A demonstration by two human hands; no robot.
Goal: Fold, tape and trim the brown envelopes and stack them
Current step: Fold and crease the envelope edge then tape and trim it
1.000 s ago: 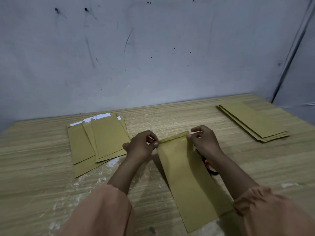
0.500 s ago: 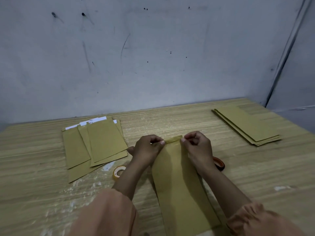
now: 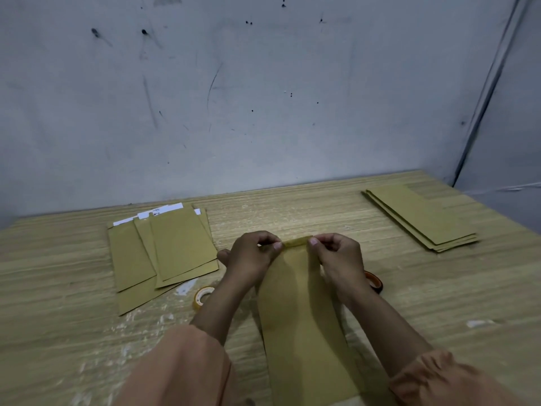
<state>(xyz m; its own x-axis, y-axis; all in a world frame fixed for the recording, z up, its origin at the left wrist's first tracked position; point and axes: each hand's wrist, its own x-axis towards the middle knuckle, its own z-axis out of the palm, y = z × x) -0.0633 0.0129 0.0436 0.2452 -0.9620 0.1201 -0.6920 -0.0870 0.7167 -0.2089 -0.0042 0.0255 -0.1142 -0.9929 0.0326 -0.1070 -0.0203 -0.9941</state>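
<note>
A long brown envelope (image 3: pixel 301 317) lies lengthwise on the wooden table (image 3: pixel 409 288) in front of me. Its far end is folded over into a narrow flap. My left hand (image 3: pixel 253 256) pinches the flap's left part and my right hand (image 3: pixel 336 256) pinches its right part, thumbs close together on the fold. A roll of clear tape (image 3: pixel 202 297) lies just left of my left forearm. An orange and black object (image 3: pixel 374 281) peeks out behind my right wrist, mostly hidden.
A loose spread of brown envelopes (image 3: pixel 164 253) with white paper sticking out lies at the left. A neat stack of long brown envelopes (image 3: pixel 421 218) sits at the far right. A grey wall (image 3: pixel 263 98) runs along the table's far edge.
My hands have slid closer together along the folded flap, from its outer corners toward the middle. The tape roll has come into sight beside my left forearm.
</note>
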